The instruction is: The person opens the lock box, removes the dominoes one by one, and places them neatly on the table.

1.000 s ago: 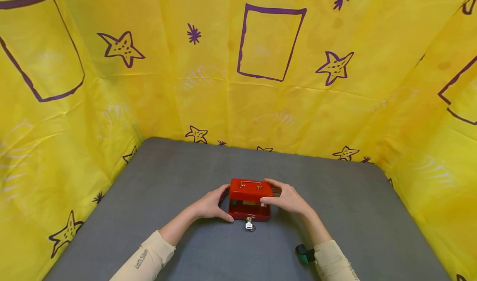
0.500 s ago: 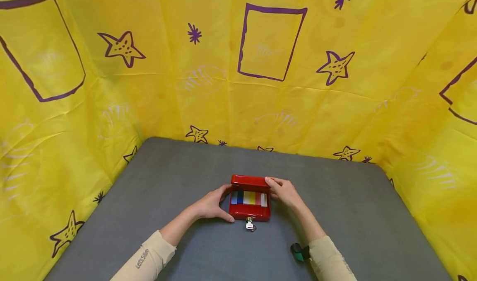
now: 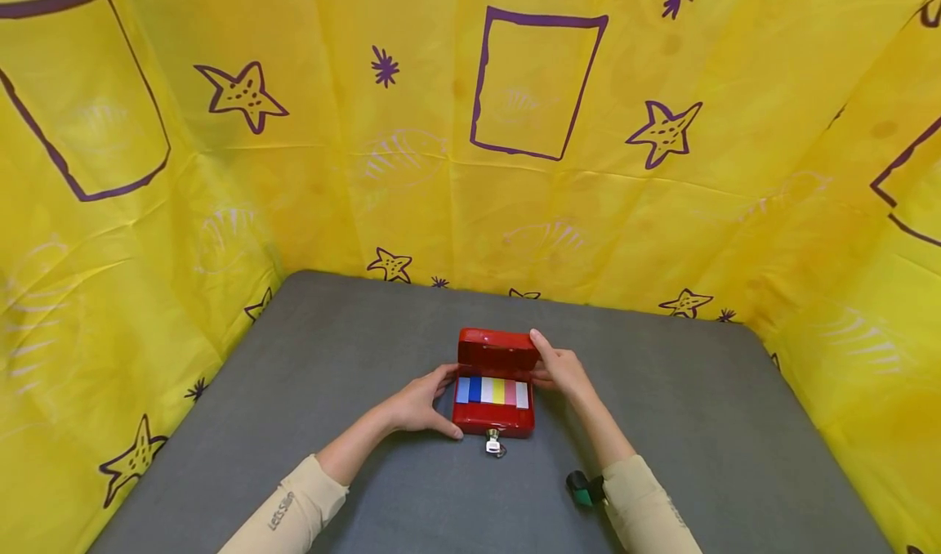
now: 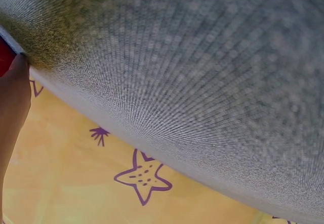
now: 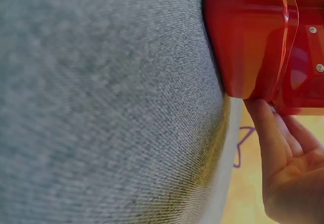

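Note:
A red metal cash box (image 3: 491, 417) stands on the grey table with its lid (image 3: 497, 350) swung up at the back. Inside lies a row of coloured strips (image 3: 498, 391), in light blue, dark blue, white, yellow and pink. A key (image 3: 492, 446) sticks out of the front lock. My left hand (image 3: 417, 405) grips the box's left side, thumb at the front corner and fingers towards the back. With the thumb on its right edge, my right hand (image 3: 566, 372) holds the lid. In the right wrist view, the right fingers (image 5: 271, 138) reach up to the red metal.
The grey table (image 3: 353, 325) surrounds the box. Yellow cloth (image 3: 412, 203) with purple drawings hangs behind it and at both sides. A dark and green wrist device (image 3: 584, 490) sits at the right cuff.
The lid has swung from partly raised to upright, bringing the coloured strips into view. My right hand has moved up and back with it, while the left hand stays at the box's side.

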The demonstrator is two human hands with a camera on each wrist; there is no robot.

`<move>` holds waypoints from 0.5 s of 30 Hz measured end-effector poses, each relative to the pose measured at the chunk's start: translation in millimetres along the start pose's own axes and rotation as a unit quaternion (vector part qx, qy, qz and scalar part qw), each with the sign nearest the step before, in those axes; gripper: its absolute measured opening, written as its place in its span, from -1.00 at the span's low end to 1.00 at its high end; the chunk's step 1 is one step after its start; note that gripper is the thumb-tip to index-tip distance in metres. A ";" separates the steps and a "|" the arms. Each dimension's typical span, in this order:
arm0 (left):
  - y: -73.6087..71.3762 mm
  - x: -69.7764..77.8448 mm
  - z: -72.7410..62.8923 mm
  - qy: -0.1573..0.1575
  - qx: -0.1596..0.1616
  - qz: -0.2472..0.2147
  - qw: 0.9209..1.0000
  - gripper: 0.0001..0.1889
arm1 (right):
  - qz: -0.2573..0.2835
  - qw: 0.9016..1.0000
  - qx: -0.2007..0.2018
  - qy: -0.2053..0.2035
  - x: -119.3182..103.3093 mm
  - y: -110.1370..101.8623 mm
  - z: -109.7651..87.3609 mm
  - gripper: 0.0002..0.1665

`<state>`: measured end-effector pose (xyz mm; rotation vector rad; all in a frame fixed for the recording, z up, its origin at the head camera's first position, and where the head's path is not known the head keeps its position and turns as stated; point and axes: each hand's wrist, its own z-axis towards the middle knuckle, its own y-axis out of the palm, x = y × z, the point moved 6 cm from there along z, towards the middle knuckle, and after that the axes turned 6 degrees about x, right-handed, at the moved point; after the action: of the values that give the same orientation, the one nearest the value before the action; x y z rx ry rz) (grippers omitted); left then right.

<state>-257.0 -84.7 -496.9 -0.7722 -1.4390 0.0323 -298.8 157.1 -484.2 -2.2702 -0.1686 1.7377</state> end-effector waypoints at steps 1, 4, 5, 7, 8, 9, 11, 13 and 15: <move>0.1 -0.7 0.1 -0.005 -0.001 0.002 1.000 0.06 | -0.001 1.000 -0.001 0.002 -0.5 0.0 0.4 -0.01; -0.1 -2.0 0.0 -0.015 -0.002 0.007 1.000 0.06 | -0.001 1.000 -0.002 0.011 -0.8 0.1 1.9 0.06; -0.3 -2.0 0.2 -0.014 -0.001 0.006 1.000 0.06 | -0.002 1.000 -0.002 0.014 -0.9 0.1 2.6 0.08; -0.3 -2.9 0.2 -0.017 -0.001 0.009 1.000 0.07 | -0.005 1.000 -0.001 0.018 -0.3 0.0 4.2 0.10; -0.3 -3.2 0.3 -0.019 -0.002 0.010 1.000 0.07 | -0.008 1.000 0.000 0.019 0.0 0.1 5.2 0.11; -0.2 -3.7 0.4 -0.020 -0.002 0.010 1.000 0.07 | -0.010 1.000 0.000 0.018 0.2 0.1 5.9 0.11; 0.0 -4.1 0.2 -0.024 -0.003 0.014 1.000 0.06 | -0.012 1.000 0.004 0.019 0.8 -0.2 7.2 0.10; 0.4 -4.0 0.1 -0.024 -0.004 0.015 1.000 0.07 | -0.015 1.000 0.005 0.016 1.5 -0.3 7.8 0.11; 0.4 -3.9 -0.2 -0.028 -0.004 0.016 0.999 0.06 | -0.013 1.000 0.005 0.014 2.6 -0.2 8.3 0.12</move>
<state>-257.4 -86.3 -500.5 -0.8061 -1.4804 0.0728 -306.0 159.2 -488.6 -2.2742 -0.1823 1.6894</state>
